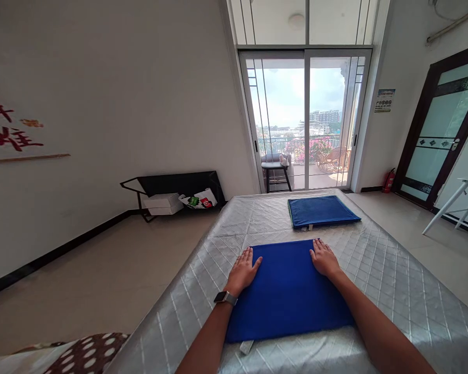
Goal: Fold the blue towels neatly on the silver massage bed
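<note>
From where I stand, the near blue cloth pad (pixel 284 296) lies flat at the near middle of the silver quilted sheet (pixel 398 280), with a white tag (pixel 246 347) projecting from its near edge. The pad shows no opening on this side; whether it has a filling cannot be told.

Hand position: the left hand (pixel 242 270), with a watch (pixel 221 297) at its wrist, rests palm down at the pad's far left corner. The right hand (pixel 325 258) rests palm down at the far right corner. Both hands are spread flat, thumbs inward, with nothing gripped.

Step in hand, judged from this pose: smoothing and squaring the pad. The next move would call for even pressure on both sides, so that the cloth does not skew or crease.

Farther off, slightly right and apart from the first, lies the far blue pad (pixel 323 211).

Storage, far left against the wall: a black bench (pixel 175 183) with white boxes (pixel 163 204) beneath it, contents not visible. Just right of them sits what looks like a printed white bag (pixel 203 199); its contents are likewise hidden.
</note>
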{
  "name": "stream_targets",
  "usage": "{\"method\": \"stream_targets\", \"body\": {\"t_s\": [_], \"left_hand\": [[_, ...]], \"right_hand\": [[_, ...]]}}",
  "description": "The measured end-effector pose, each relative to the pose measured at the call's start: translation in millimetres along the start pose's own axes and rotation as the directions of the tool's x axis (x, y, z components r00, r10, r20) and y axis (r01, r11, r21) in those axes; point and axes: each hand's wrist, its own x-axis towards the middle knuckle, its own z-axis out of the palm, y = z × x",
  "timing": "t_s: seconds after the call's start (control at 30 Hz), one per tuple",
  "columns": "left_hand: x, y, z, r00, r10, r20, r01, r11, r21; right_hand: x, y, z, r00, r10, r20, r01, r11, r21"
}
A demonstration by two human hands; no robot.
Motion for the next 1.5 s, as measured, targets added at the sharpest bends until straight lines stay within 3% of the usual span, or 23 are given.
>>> {"method": "stream_targets", "body": {"t_s": [0.6,0.8,0.9,0.97,1.1,1.17,1.23,1.3,1.37,1.5], "left_hand": [[-0.6,-0.4,0.6,1.000,0.002,-0.004,-0.002,1.000,-0.013],[-0.3,2.9,-7.8,1.000,0.013,-0.017,-0.012,0.999,0.030],[-1.1,32.8,-14.5,0.992,0.113,-0.050,-0.111,0.993,0.045],[-2.6,67.8,-15.9,0.970,0.236,-0.052,-0.234,0.972,0.033],[-3.8,147.4,-8.3,0.882,0.469,-0.046,-0.470,0.883,-0.007],[-1.2,175.4,-1.9,0.870,0.492,-0.033,-0.493,0.869,-0.038],[3.3,188.2,4.2,0.889,0.458,-0.015,-0.458,0.886,-0.068],[8.0,184.8,9.1,0.909,0.416,-0.002,-0.415,0.906,-0.081],[11.3,166.5,11.5,0.922,0.387,-0.001,-0.385,0.919,-0.078],[11.3,97.7,6.5,0.961,0.277,-0.001,-0.277,0.960,-0.037]], "right_hand": [[1.1,0.7,1.3,1.000,-0.006,-0.004,0.006,1.000,-0.007],[2.9,0.6,2.6,1.000,0.011,0.006,-0.011,1.000,0.003],[2.4,-1.0,1.4,1.000,0.008,0.014,-0.007,1.000,-0.002],[1.9,-2.0,0.2,1.000,0.012,0.021,-0.012,1.000,-0.008],[1.4,-1.5,-0.9,1.000,-0.004,0.008,0.004,1.000,-0.021],[1.6,-0.3,-1.0,1.000,-0.024,0.017,0.024,0.999,-0.027],[1.8,0.2,-1.2,0.999,-0.026,0.032,0.027,0.999,-0.031],[1.8,-0.5,-1.7,0.999,-0.014,0.034,0.015,1.000,-0.026],[1.5,-2.1,-2.4,1.000,-0.001,0.029,0.002,1.000,-0.014],[0.5,-4.7,-4.3,0.999,0.018,0.040,-0.019,1.000,0.007]]}}
